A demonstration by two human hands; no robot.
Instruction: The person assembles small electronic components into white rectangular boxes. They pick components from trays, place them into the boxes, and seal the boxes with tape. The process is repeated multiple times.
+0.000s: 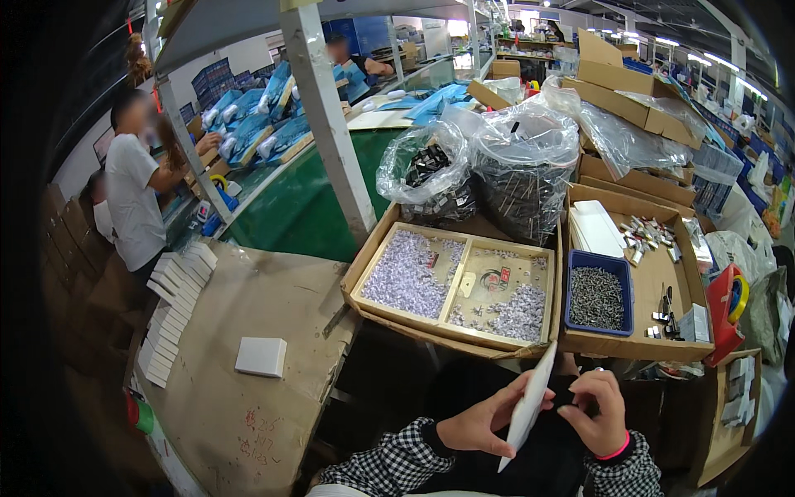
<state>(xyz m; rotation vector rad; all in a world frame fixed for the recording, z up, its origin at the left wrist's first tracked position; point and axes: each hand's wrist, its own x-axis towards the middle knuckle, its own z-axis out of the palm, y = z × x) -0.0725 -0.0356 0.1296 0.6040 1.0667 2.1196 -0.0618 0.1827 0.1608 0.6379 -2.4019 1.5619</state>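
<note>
A thin white flat panel [528, 406], seen nearly edge-on, is tilted upright above my lap. My left hand [484, 422] grips it, thumb on the near side and fingers behind. Just right of the panel, my right hand [598, 414] has its fingers curled in toward the thumb; whatever it pinches, if anything, is too small to make out. Similar white panels [596, 229] are stacked in the carton beyond. Near them sits a blue bin [570, 308] full of small metal screws. A divided wooden tray [456, 286] holds many small whitish parts.
One white box [261, 356] lies on the cardboard-covered table [224, 422] at left, with rows of white boxes [175, 302] along its edge. Clear bags [526, 157] of dark parts stand behind the tray. A red tape dispenser [725, 311] is at right. A person [137, 178] works by the green conveyor [290, 219].
</note>
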